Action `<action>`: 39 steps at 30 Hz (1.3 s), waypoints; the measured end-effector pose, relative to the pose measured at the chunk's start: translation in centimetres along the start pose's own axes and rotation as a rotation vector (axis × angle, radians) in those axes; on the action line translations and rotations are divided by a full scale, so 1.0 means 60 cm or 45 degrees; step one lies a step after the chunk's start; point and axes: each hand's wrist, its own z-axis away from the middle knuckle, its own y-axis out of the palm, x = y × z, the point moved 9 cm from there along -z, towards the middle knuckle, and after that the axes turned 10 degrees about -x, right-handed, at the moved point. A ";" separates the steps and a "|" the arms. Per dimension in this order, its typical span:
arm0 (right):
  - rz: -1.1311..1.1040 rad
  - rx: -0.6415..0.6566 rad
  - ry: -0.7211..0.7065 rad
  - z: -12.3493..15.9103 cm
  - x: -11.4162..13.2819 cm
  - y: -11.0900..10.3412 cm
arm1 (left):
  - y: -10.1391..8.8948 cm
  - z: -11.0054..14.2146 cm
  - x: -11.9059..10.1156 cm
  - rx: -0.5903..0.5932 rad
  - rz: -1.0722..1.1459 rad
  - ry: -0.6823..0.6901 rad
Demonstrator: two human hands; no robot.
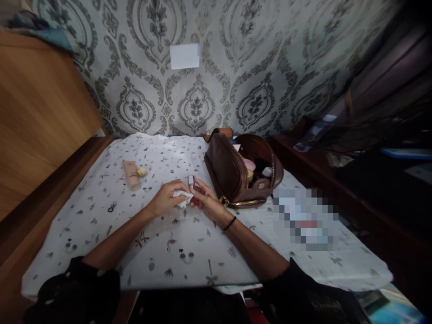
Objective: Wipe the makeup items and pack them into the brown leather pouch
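Over the middle of the table, my left hand (168, 198) has its fingers closed on a crumpled white tissue (182, 198). Close beside it, my right hand (209, 202), with a dark band at the wrist, grips a small cosmetic tube (191, 181). The tube looks pale at the top and dark red below, and the fingers hide part of it. The tissue is right up against the tube; whether they touch I cannot tell. To the left lie a beige squeeze tube (131, 174) and a small yellowish item (141, 172).
An unzipped brown cosmetic bag (222, 168) filled with several items stands right of my hands. A blurred-out object (303, 220) lies at the right of the patterned tablecloth (151, 265). Beyond it is a clear plastic bottle (315, 132). Wooden furniture (43, 108) borders the left side.
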 end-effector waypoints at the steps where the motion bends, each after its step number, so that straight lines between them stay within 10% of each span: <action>1: 0.013 0.022 -0.001 0.001 0.000 0.003 | -0.008 -0.002 0.005 -0.053 0.008 -0.034; 8: 0.180 0.239 0.024 0.014 -0.002 0.029 | -0.065 -0.003 0.031 -0.470 -0.092 -0.129; 31: 0.124 -0.032 -0.010 -0.004 0.001 -0.007 | 0.003 0.002 -0.007 -0.025 -0.085 0.073; 39: 0.089 0.113 0.083 0.008 -0.004 0.016 | -0.070 -0.006 0.028 -0.454 -0.121 -0.101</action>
